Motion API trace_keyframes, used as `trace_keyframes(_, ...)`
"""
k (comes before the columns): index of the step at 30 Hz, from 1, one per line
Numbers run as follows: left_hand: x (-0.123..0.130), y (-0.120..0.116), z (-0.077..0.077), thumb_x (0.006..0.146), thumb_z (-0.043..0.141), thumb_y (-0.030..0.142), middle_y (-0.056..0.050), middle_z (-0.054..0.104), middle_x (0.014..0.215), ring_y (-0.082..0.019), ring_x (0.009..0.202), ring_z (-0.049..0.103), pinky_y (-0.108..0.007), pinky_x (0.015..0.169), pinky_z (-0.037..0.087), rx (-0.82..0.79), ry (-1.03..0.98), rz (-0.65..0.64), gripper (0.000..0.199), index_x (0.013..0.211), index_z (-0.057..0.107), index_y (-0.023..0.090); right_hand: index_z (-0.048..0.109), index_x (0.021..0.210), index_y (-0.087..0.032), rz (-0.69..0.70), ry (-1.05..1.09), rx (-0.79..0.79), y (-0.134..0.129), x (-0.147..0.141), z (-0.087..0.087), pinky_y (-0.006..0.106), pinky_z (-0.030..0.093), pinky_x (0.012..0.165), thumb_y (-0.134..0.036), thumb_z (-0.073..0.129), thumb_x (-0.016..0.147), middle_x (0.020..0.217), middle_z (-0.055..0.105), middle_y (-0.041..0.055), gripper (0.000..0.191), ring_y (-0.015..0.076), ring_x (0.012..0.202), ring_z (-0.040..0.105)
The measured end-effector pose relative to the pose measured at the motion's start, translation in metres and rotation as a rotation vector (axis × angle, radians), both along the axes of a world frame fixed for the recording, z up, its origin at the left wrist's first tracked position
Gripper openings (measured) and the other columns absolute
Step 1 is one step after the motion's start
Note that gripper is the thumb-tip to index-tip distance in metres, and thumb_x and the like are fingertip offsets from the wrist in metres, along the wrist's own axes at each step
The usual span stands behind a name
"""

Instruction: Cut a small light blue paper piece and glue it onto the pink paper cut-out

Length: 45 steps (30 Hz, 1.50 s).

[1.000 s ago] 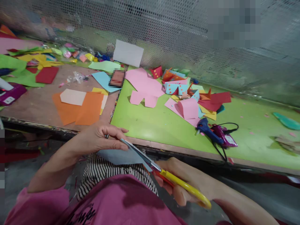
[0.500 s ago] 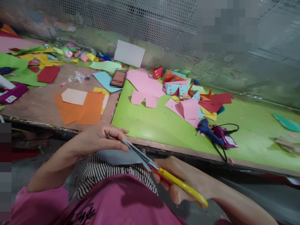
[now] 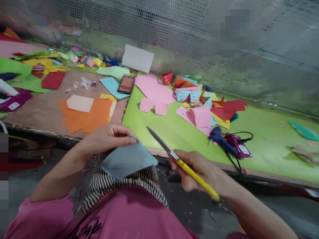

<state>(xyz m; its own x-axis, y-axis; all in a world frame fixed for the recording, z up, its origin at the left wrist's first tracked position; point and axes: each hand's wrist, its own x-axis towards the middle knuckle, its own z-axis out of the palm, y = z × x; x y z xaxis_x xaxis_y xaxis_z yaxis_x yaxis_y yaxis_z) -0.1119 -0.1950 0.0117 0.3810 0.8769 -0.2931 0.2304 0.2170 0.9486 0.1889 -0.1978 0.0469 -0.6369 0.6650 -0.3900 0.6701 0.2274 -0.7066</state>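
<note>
My left hand [image 3: 116, 136] pinches the upper edge of a light blue sheet of paper [image 3: 127, 161], which hangs over my striped lap below the table edge. In my right hand [image 3: 193, 169] is a pair of scissors [image 3: 181, 162] with yellow handles. Their blades look closed together and point up and left, apart from the paper, over the front edge of the green tabletop [image 3: 139, 127]. Pink paper pieces [image 3: 160, 109] lie on the table beyond my hands.
Orange sheets [image 3: 97, 114] lie on the brown board at left. A blue glue gun [image 3: 223, 141] with its cable rests at right, beside a purple box [image 3: 241, 147]. Folded, dotted paper shapes [image 3: 188, 95] are heaped near the perforated metal panel [image 3: 174, 39]. A white card [image 3: 138, 58] leans there.
The scissors have come away from the blue paper, up and to the right, and their blades have closed. The paper in my left hand has turned its broad face into view.
</note>
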Motion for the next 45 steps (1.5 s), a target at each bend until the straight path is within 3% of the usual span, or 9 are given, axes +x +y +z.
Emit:
trace_keyframes(4,-0.026,0.021,-0.002,0.077,0.071,0.066,-0.003,0.078,0.084,-0.018,0.075,0.067,-0.028,0.07,0.053,0.234,0.097,0.285,0.049,0.089,0.076,0.018,0.059,0.086,-0.021,-0.148,-0.499,0.516,0.025,0.011,-0.011,0.027,0.027,0.054,-0.061,0.061,0.087,0.07,0.065,0.0047,0.04,0.0185,0.061,0.057)
trace_keyframes(9,-0.079,0.048,0.011,0.092,0.055,0.058,0.001,0.08,0.092,-0.026,0.105,0.07,-0.037,0.085,0.049,0.556,0.597,0.819,0.047,0.106,0.076,0.018,0.066,0.112,-0.019,-0.12,-0.597,0.579,0.038,0.017,-0.038,0.029,0.036,0.058,-0.05,0.055,0.094,0.088,0.077,0.0101,0.037,0.0244,0.076,0.071)
trace_keyframes(12,-0.098,0.062,0.019,0.094,0.045,0.067,0.0,0.08,0.114,-0.031,0.123,0.065,-0.043,0.099,0.046,0.673,0.735,0.888,0.058,0.125,0.074,0.027,0.064,0.124,-0.019,-0.058,-0.518,0.571,0.042,0.01,-0.051,0.031,0.045,0.068,-0.047,0.06,0.092,0.11,0.078,0.0123,0.043,0.027,0.092,0.074)
trace_keyframes(18,-0.056,0.05,0.02,0.104,0.04,0.055,0.003,0.036,0.168,-0.024,0.154,0.031,-0.038,0.124,0.022,0.844,0.685,0.684,0.06,0.155,0.044,0.023,0.063,0.128,-0.018,-0.063,-0.424,0.58,0.047,0.002,-0.063,0.033,0.05,0.073,-0.046,0.062,0.092,0.114,0.078,0.0126,0.045,0.0278,0.097,0.075)
trace_keyframes(21,-0.011,0.042,0.009,0.1,0.054,0.044,0.008,0.059,0.152,-0.023,0.151,0.038,-0.033,0.129,0.014,0.806,0.612,0.546,0.05,0.148,0.055,0.03,0.062,0.128,-0.017,-0.072,-0.397,0.575,0.047,0.004,-0.064,0.034,0.051,0.075,-0.044,0.061,0.092,0.118,0.077,0.0139,0.045,0.0284,0.099,0.074)
trace_keyframes(27,0.046,0.056,-0.019,0.101,0.049,0.033,-0.012,0.074,0.126,-0.023,0.117,0.065,-0.039,0.107,0.046,0.727,0.426,0.108,0.036,0.12,0.075,0.017,0.062,0.128,-0.015,-0.099,-0.377,0.553,0.051,0.018,-0.066,0.037,0.053,0.078,-0.037,0.057,0.094,0.119,0.076,0.015,0.041,0.0289,0.101,0.072)
trace_keyframes(33,0.055,0.071,-0.037,0.086,0.067,0.04,-0.001,0.07,0.076,-0.013,0.069,0.06,-0.025,0.064,0.047,0.418,0.028,0.102,0.028,0.101,0.077,0.019,0.066,0.124,-0.017,-0.02,-0.193,0.549,0.078,0.043,-0.065,0.038,0.056,0.086,-0.029,0.067,0.087,0.117,0.074,0.0138,0.039,0.0271,0.101,0.071)
trace_keyframes(38,0.064,0.078,-0.043,0.077,0.075,0.038,0.001,0.066,0.071,-0.011,0.067,0.057,-0.024,0.066,0.048,0.338,-0.177,0.142,0.025,0.09,0.074,0.017,0.069,0.119,-0.017,-0.08,-0.002,0.67,0.081,0.037,-0.058,0.052,0.053,0.101,-0.038,0.062,0.094,0.121,0.071,0.0165,0.033,0.0322,0.114,0.066)
trace_keyframes(45,0.082,0.068,-0.039,0.08,0.075,0.035,-0.002,0.074,0.083,-0.011,0.075,0.063,-0.025,0.071,0.051,0.293,-0.212,0.093,0.023,0.094,0.075,0.017,0.064,0.124,-0.02,-0.297,0.407,0.562,0.06,-0.001,-0.069,0.034,0.059,0.079,-0.045,0.069,0.092,0.099,0.076,0.0068,0.041,0.0178,0.084,0.071)
